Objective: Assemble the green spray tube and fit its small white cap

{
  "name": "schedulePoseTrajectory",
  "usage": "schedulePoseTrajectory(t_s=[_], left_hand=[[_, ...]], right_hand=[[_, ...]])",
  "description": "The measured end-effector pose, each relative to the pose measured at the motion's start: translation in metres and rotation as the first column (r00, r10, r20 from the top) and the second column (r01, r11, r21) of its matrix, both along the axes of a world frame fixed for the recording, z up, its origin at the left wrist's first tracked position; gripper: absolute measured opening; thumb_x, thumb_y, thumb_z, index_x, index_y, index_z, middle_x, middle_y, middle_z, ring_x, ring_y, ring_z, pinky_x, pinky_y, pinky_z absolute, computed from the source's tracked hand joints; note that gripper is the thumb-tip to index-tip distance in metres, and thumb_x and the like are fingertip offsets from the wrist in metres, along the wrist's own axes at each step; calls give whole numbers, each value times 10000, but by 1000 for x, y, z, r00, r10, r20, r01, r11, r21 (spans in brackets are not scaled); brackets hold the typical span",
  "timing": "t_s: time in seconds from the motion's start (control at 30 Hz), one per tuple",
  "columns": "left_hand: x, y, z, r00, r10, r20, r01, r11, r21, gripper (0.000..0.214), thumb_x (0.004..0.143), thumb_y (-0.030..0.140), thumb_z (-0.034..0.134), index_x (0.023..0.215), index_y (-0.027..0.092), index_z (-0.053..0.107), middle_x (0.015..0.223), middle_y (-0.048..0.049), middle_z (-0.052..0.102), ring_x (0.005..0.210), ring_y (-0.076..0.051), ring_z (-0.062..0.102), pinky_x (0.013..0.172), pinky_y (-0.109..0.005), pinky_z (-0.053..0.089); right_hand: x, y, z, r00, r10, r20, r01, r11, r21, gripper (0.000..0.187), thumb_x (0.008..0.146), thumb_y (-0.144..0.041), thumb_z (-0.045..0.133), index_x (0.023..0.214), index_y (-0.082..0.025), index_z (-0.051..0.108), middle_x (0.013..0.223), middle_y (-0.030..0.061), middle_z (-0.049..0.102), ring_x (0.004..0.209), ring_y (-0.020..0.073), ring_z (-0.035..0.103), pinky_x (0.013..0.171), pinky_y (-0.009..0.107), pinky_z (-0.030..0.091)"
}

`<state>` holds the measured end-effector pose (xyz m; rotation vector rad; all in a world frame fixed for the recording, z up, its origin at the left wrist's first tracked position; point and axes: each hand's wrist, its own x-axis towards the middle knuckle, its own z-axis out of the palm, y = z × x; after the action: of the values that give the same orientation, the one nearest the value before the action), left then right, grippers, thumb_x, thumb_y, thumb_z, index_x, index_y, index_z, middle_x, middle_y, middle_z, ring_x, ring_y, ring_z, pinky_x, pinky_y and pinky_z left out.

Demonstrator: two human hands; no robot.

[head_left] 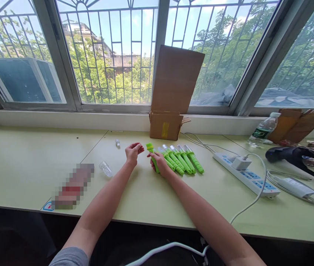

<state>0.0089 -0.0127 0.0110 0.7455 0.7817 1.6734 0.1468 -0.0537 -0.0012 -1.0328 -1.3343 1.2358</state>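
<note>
My right hand [159,162] is wrapped round a bright green plastic handle with a wider, open-looking head [149,147], tilted up and to the left. Close by on its left, my left hand [133,153] has its fingertips pinched together; whatever is between them is too small to make out. Several similar green ribbed handles [185,162] with clear ends lie side by side just right of my right hand. To the left of my left hand, a clear plastic cup-shaped piece [106,169] rests on its side. Farther back lies a small white and clear piece [117,143].
A cardboard box [162,127] with its flap raised stands by the window. On the right are a white power strip [247,175], cables, an adapter [295,186], a plastic bottle [263,130] and a black object [290,155]. A blurred item [73,188] lies near the front left edge.
</note>
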Motion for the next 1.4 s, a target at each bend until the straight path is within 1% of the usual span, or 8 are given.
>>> schedulePoseTrajectory(t_s=[0.27, 1.1, 1.4], left_hand=[[-1, 4, -3, 1000, -6, 18, 6, 1000, 9, 244, 600, 141, 745, 818, 104, 640, 655, -34, 659, 574, -123, 633, 745, -372, 573], [-2, 1, -1, 1000, -27, 4, 27, 999, 22, 266, 611, 150, 749, 849, 90, 646, 663, -34, 650, 592, -120, 632, 777, -389, 566], [-2, 3, -3, 999, -38, 8, 38, 999, 21, 265, 615, 174, 792, 828, 94, 657, 691, -45, 663, 590, -114, 633, 800, -398, 569]], right_hand=[[0, -1, 0, 1000, 4, 0, -4, 1000, 12, 297, 772, -465, 536, 834, -175, 553, 426, -63, 451, 327, 96, 381, 309, 208, 287], [-1, -1, 1, 1000, 13, 2, -13, 1000, 6, 305, 767, -472, 536, 833, -174, 550, 438, -63, 452, 325, 97, 381, 306, 213, 290], [-1, 0, 0, 1000, 5, 11, -5, 1000, 13, 299, 766, -468, 533, 831, -177, 551, 427, -63, 454, 325, 96, 378, 311, 210, 286]])
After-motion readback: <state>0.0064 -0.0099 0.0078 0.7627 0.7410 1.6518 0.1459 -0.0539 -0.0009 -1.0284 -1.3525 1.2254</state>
